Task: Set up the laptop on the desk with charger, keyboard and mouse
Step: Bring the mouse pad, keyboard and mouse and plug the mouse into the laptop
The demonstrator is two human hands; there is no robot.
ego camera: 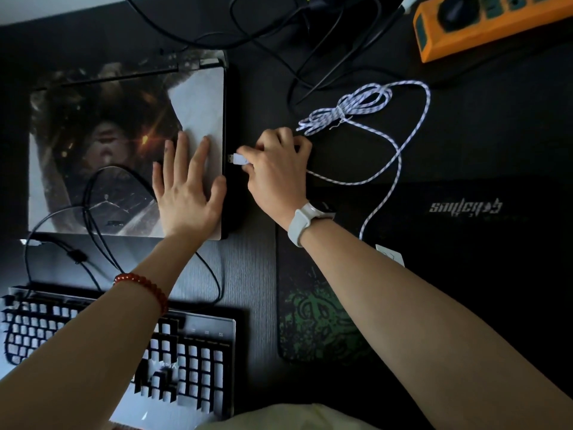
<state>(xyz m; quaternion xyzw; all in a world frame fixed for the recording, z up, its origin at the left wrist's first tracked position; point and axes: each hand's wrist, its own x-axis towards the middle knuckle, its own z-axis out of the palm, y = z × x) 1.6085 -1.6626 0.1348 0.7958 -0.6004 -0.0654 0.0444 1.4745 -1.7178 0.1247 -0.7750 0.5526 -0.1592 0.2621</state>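
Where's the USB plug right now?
In the head view, the USB plug is pinched in the right hand, its tip just beside the right edge of the closed laptop, which the left hand presses flat.

We have one view only, from a wide-angle camera worn on the head, looking steeply down onto a dark desk (pixel 254 274). It sits close above the work, so both forearms reach up into the picture from the bottom edge. A closed laptop (pixel 124 144) fills the upper left, a keyboard (pixel 192 361) the lower left, and an orange power strip (pixel 483 29) the top right corner. Straight edges bow near the borders.
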